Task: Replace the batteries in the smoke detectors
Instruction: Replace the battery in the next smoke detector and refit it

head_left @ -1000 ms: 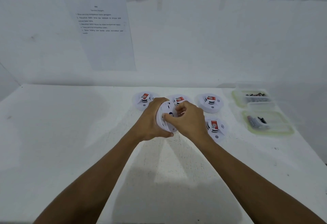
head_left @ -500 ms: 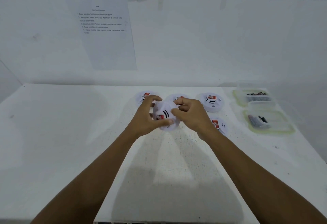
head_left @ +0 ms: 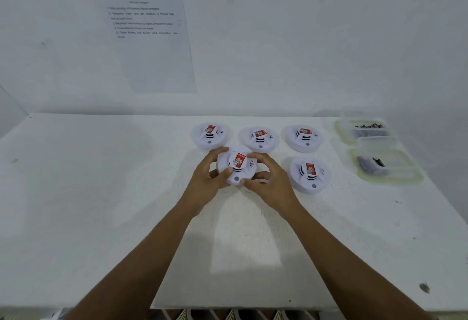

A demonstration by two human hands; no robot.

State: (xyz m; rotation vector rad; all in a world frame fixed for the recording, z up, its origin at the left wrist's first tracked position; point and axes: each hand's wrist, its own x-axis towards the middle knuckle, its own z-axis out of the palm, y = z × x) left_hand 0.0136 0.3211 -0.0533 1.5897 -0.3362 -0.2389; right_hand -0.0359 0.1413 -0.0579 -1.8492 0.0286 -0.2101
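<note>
Detector (head_left: 243, 176) | left hand (head_left: 207, 184), right hand (head_left: 273, 185) grip rim | table edge (head_left: 253, 304) well apart

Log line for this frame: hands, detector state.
left hand grips smoke detector | right hand grips same detector | red label up | lifted or resting: cannot tell

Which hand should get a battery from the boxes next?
Probably the right hand: the boxes lie far to the right, on its side. The left hand would have to cross over the detector that both hold.
</note>
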